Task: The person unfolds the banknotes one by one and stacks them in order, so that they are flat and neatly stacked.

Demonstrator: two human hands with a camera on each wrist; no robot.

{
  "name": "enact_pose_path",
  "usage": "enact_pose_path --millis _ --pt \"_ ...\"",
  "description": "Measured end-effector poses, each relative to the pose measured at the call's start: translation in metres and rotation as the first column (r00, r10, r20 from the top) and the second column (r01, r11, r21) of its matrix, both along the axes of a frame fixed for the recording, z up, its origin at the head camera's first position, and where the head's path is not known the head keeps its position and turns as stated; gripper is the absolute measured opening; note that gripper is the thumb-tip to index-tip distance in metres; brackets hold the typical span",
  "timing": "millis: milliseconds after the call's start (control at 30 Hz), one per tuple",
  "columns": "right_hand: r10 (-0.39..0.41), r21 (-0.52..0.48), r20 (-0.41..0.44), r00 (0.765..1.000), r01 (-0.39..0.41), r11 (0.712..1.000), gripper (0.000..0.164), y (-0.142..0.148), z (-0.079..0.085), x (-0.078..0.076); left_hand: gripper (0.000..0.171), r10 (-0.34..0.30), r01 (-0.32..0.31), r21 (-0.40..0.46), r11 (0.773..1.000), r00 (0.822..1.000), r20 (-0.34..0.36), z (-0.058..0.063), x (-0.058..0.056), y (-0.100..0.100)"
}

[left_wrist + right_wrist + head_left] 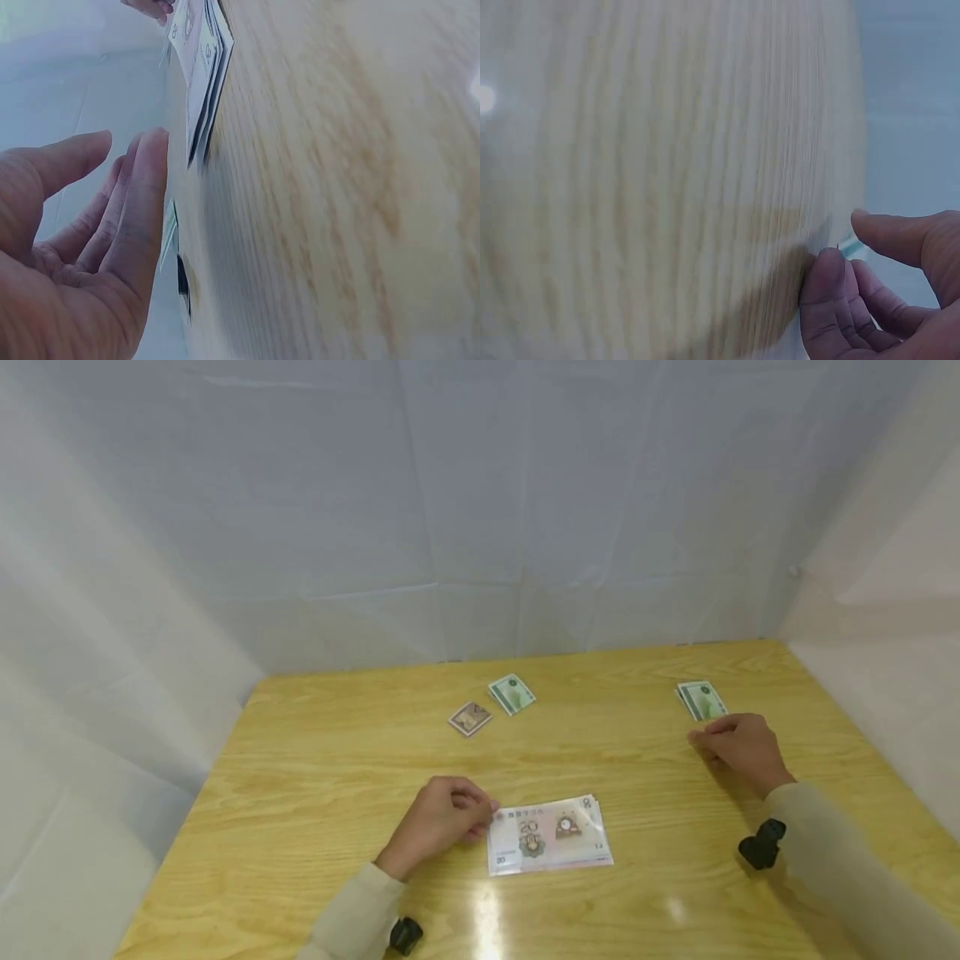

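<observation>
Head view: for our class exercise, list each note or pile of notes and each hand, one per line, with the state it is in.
20 notes: stacked, edges uneven, 20 face up
Brown note: lying on the table; folded or not, unclear
Middle green notes: overlapping, on the table
Right green notes: overlapping, partly behind the right hand
Left hand: relaxed, beside the 20 notes
Right hand: loosely curled, no grip visible

Yellow wood-grained worktop [315, 747], pale grey sheeting [465, 510]
Near notes [549, 839]: pinkish white, printed brown and grey. Far: brown-and-tan note [470, 718], green-and-white left pile [513, 694] and right pile [702, 700].
</observation>
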State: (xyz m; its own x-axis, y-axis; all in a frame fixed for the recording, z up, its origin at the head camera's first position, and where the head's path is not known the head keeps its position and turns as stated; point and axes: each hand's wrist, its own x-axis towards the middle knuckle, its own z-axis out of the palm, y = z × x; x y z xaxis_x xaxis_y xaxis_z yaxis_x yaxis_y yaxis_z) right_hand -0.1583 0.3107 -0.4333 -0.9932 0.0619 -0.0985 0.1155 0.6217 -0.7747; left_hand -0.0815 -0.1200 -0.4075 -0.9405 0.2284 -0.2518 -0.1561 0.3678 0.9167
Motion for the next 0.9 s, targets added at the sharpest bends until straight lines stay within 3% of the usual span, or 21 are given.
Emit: enact_pose_path --millis 233,400,633,900 --pt "-0.045 0.081 0.010 0.999 0.044 0.996 0.047 0.022 -0.001 -0.013 0.020 0.003 -0.003 0.015 1.000 1.000 0.011 0.001 0.001 0.000" --pt "-0.084 0.076 0.091 0.992 0.077 0.994 0.052 0.029 -0.003 -0.025 0.021 0.001 -0.001 0.025 1.000 1.000 0.013 0.003 0.002 -0.001" --pt "-0.157 0.151 0.123 0.980 0.138 0.979 0.067 0.023 -0.001 -0.041 0.020 -0.010 0.009 0.032 0.999 1.000 0.008 0.003 0.002 -0.003" --pt "-0.180 0.202 0.157 0.971 0.146 0.968 0.067 0.015 0.003 -0.047 0.021 -0.015 0.014 0.039 0.999 1.000 0.018 0.004 0.001 -0.004"
